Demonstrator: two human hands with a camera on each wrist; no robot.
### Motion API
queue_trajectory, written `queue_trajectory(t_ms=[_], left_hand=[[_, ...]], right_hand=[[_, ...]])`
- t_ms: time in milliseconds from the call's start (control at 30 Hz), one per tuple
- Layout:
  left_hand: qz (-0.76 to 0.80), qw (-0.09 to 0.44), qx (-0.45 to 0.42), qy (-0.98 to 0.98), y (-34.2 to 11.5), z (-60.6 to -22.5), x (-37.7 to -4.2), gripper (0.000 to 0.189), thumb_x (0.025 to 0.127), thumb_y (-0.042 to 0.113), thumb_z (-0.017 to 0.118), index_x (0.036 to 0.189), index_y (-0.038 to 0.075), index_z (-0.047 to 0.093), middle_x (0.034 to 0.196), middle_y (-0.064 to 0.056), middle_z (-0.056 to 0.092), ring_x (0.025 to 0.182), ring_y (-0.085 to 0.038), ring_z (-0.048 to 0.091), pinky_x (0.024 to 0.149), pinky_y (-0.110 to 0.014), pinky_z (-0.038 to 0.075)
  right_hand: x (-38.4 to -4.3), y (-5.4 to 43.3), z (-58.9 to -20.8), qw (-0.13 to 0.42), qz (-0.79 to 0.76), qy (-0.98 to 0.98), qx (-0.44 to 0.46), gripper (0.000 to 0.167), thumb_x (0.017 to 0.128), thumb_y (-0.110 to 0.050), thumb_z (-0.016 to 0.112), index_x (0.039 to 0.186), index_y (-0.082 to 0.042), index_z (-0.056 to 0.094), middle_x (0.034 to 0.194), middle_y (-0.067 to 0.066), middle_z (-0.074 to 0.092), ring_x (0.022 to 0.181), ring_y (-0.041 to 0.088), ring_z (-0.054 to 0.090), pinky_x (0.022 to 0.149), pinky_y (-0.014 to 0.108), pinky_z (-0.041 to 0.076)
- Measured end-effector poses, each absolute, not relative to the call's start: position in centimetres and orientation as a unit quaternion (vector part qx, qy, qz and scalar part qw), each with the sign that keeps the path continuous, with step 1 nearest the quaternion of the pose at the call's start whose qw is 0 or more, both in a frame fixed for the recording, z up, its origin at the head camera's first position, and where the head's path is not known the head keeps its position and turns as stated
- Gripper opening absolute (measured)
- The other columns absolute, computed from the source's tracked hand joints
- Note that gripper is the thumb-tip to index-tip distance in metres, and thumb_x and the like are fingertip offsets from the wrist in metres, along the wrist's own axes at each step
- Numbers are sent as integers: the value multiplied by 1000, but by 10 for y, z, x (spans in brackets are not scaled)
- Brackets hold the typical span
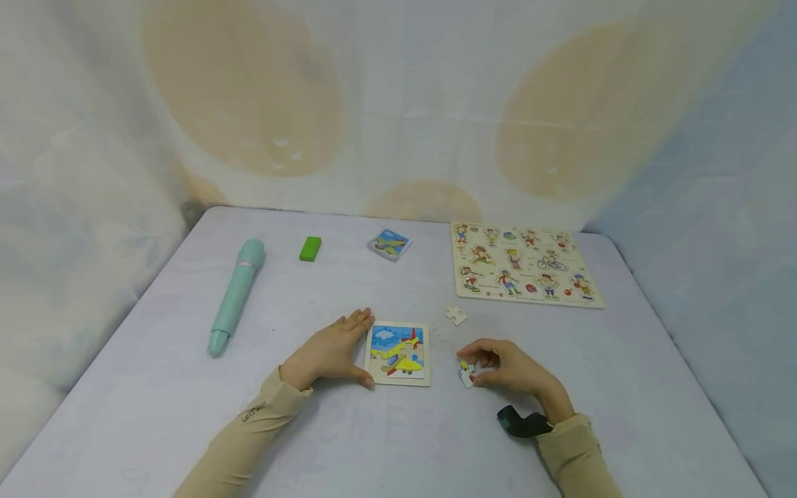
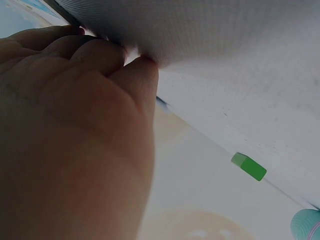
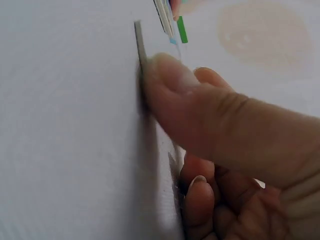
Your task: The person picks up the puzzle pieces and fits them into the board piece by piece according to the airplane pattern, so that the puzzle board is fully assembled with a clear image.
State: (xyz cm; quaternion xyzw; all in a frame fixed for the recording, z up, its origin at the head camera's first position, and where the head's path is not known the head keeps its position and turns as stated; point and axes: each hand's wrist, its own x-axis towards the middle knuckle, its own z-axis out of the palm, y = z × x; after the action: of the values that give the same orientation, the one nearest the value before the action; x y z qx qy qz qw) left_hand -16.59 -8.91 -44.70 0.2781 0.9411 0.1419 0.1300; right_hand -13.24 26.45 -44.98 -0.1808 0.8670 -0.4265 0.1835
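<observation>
A small wooden jigsaw puzzle with a yellow and red airplane sits in its pale tray point(image 1: 398, 382) in the middle of the table. My left hand point(image 1: 330, 353) lies at the tray's left edge, fingers extended along it and thumb near the lower corner. In the left wrist view, the fingertips of the left hand point(image 2: 95, 100) are right at the tray edge. To the right of the tray, my right hand point(image 1: 513, 366) pinches a jigsaw piece point(image 1: 466, 376) between thumb and fingers, low over the table. The right wrist view shows the piece point(image 3: 140, 40) edge-on beside the thumb.
Another jigsaw piece point(image 1: 456, 315), plain side up, lies beyond the right hand. Farther back are a large wooden board with figures point(image 1: 526, 266), a small airplane picture point(image 1: 389, 244) and a green block point(image 1: 310, 248). A teal cylinder point(image 1: 235, 297) lies at left.
</observation>
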Motion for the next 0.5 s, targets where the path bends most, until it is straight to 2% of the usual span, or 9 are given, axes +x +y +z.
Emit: queue_trajectory(t_ms=[233, 367, 500], left_hand=[[149, 126, 284, 939, -90, -448, -166, 121, 60, 61, 83, 150, 0, 31, 160, -15, 26, 149, -31, 22, 122, -47, 24], [143, 125, 283, 940, -89, -448, -166, 120, 60, 61, 83, 150, 1, 31, 160, -14, 26, 149, -30, 22, 122, -46, 24], [144, 124, 283, 940, -89, -448, -166, 120, 60, 60, 84, 150, 0, 31, 160, -15, 26, 149, -30, 23, 122, -46, 24]], right_hand=[[-134, 261, -453, 175, -436, 871, -143, 22, 81, -14, 76, 102, -12, 71, 85, 4, 57, 76, 14, 50, 63, 20, 43], [-138, 261, -456, 166, -448, 869, -128, 17, 83, -13, 74, 99, -12, 71, 82, 1, 55, 75, 13, 50, 62, 20, 43], [-140, 260, -455, 156, -478, 854, -130, 15, 88, -14, 69, 101, -6, 71, 82, 1, 58, 73, 10, 49, 60, 20, 41]])
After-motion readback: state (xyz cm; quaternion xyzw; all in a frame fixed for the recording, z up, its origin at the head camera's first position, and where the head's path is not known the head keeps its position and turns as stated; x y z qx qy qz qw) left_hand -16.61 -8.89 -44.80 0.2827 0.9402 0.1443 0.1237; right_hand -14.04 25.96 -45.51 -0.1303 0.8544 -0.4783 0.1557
